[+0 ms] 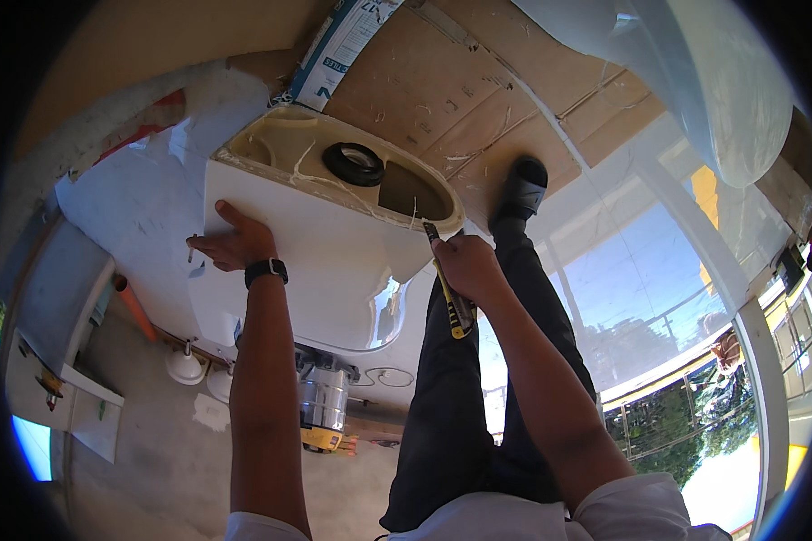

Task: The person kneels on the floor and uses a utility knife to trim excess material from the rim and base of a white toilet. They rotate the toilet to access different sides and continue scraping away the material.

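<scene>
Bare forearms [266, 388] extend forward: the left hand [242, 242] lies spread on the white ceramic fixture [325, 266], the right hand [469, 268] grips a yellow-black utility knife [461, 323]. Beyond both, the open rim [307, 185] runs lengthwise left to right, its right end beside the knife tip.

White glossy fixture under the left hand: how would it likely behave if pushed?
The white fixture is probably stiff and heavy; the shell looks like thick ceramic. Its shiny, reflective face may feel slippery under the left hand. The hard-looking rim could chip if knocked.
</scene>
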Motion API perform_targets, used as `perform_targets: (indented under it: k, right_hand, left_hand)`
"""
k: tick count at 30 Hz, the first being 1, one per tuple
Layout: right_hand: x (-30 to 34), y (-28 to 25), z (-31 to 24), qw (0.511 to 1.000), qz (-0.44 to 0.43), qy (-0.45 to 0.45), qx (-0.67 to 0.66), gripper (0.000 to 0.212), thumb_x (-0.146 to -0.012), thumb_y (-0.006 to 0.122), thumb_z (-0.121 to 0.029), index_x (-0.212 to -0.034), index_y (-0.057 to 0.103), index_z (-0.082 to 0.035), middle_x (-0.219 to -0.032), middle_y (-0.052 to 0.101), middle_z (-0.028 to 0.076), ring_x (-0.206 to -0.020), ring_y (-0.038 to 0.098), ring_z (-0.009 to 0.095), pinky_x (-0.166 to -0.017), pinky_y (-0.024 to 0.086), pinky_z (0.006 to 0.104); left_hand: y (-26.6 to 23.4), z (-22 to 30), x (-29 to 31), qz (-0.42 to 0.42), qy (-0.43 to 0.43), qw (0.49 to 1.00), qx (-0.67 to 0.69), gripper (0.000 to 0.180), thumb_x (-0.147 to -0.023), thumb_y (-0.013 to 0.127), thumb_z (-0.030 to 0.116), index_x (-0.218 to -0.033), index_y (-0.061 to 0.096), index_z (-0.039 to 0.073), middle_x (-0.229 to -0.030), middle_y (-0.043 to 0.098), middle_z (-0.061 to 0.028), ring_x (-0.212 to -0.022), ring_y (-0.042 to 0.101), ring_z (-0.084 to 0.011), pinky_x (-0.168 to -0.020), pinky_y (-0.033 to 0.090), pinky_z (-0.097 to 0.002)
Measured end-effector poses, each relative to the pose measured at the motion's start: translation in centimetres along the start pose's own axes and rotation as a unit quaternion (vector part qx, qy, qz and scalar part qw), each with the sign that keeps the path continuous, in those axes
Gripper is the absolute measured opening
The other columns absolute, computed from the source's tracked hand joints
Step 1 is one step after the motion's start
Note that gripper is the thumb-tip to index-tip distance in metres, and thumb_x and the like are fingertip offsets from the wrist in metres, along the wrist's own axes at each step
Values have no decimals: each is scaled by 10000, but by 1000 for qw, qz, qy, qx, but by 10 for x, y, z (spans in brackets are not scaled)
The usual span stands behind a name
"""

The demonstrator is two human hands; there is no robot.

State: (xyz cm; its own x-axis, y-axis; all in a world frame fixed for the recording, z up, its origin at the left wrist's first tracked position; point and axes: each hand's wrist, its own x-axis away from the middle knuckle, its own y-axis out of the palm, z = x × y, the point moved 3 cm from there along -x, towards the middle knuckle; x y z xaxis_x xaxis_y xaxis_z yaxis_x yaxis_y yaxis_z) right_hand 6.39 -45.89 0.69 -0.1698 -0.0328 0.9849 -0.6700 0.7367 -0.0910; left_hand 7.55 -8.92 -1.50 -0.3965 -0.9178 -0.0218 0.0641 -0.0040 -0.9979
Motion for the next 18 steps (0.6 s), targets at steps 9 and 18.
perform_targets:
  k: [9, 18]
  right_hand:
    - [-8, -8, 7, 1000, -10, -8, -2, 443, -959, 596, -412, -933, 763, -3, -880, 731, 245, -887, 719, 408, -852, 547, 468]
    - [-8, -4, 8, 999, -20, -31, -16, 463, -995, 575, -411, -942, 748, 16, -837, 725, 221, -812, 721, 355, -810, 543, 433]
  left_hand:
    - [3, -3, -1, 15, 17, 1000, -3, 1163, -938, 411, 783, -1582, 91, -131, -1614, 276, -327, -1487, 321, -446, -1199, 238, -555]
    - [5, -6, -4, 40, 21, 999, -10, 1137, -937, 490, 736, -1552, 153, -160, -1552, 369, -340, -1397, 425, -492, -1167, 299, -582]
